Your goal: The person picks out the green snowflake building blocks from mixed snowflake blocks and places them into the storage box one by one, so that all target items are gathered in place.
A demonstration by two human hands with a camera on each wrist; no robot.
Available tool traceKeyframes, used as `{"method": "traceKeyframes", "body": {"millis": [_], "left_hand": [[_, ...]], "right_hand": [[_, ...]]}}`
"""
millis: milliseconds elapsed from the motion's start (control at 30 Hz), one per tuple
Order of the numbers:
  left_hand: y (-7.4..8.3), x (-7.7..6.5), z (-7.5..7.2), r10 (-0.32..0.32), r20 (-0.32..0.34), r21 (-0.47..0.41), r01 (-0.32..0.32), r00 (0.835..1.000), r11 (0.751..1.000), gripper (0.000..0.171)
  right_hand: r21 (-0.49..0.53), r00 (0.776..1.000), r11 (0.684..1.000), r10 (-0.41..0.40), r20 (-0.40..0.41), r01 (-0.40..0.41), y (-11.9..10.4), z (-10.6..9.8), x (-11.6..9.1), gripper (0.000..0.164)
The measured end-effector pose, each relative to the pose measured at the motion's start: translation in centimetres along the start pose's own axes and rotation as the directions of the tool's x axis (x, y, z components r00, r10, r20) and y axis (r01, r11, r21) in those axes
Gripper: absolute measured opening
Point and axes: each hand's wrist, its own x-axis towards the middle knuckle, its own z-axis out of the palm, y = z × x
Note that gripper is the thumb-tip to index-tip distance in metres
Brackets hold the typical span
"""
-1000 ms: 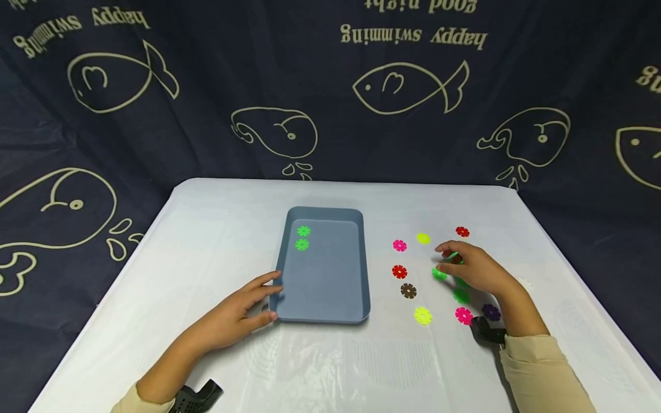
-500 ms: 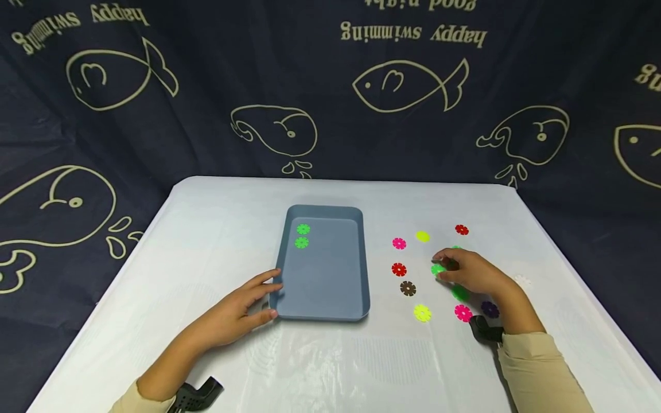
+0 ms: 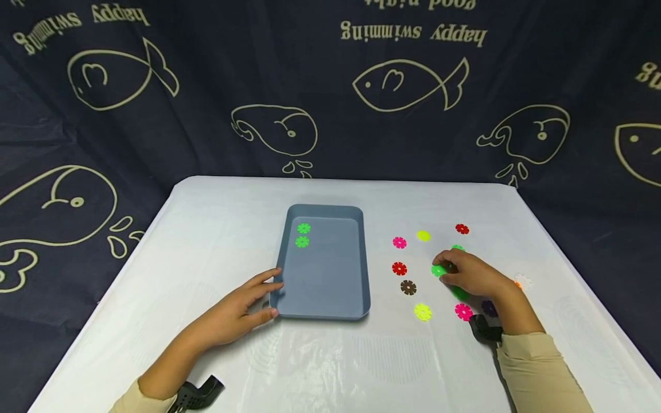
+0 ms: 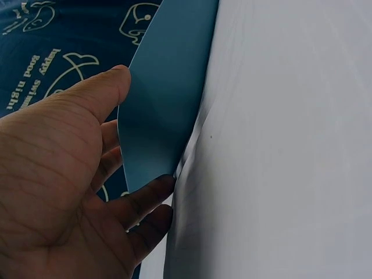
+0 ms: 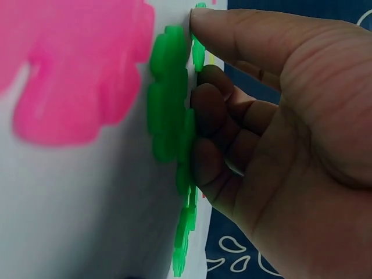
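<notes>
My left hand (image 3: 232,315) rests at the left side of a blue-grey tray (image 3: 322,310), fingers fairly straight and fingertips on its rim. The left wrist view shows the thumb and fingers of that hand along the tray wall (image 4: 165,93). Inside the tray, two green notched discs (image 3: 303,228) lie in its far left corner. To the right, my right hand (image 3: 475,275) pinches a green notched disc (image 3: 438,271) between thumb and forefinger, low over the table. Other green discs (image 5: 168,99) lie beneath that hand, partly hidden; its remaining fingers are curled.
Around the right hand lie pink (image 3: 463,312), red (image 3: 399,268), brown (image 3: 408,287), yellow (image 3: 423,312) and purple (image 3: 489,308) notched discs. A white disc (image 3: 523,280) is beyond the right wrist. A dark printed cloth (image 3: 330,143) hangs behind the white table (image 3: 227,229).
The right hand has lowered slightly, and its thumb and forefinger have closed in on the green disc. The left hand stays at the tray.
</notes>
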Motion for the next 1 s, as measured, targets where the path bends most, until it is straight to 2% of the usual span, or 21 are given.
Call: {"method": "traceKeyframes", "body": {"millis": [367,867,1000], "left_hand": [[-0.12,0.03,0.01,-0.002,0.0,0.009,0.002,1.0,1.0,0.059],[-0.21,0.0,0.06,0.0,-0.002,0.007,0.0,1.0,1.0,0.058],[-0.29,0.02,0.11,0.003,-0.004,0.012,-0.003,1.0,1.0,0.058]], "right_hand": [[-0.026,0.999,0.999,-0.036,-0.011,0.036,-0.19,0.03,0.05,0.026],[-0.053,1.0,0.998,-0.022,-0.006,0.022,-0.38,0.04,0.04,0.027],[-0.06,0.999,0.997,-0.039,-0.018,0.038,-0.3,0.04,-0.04,0.026]]}}
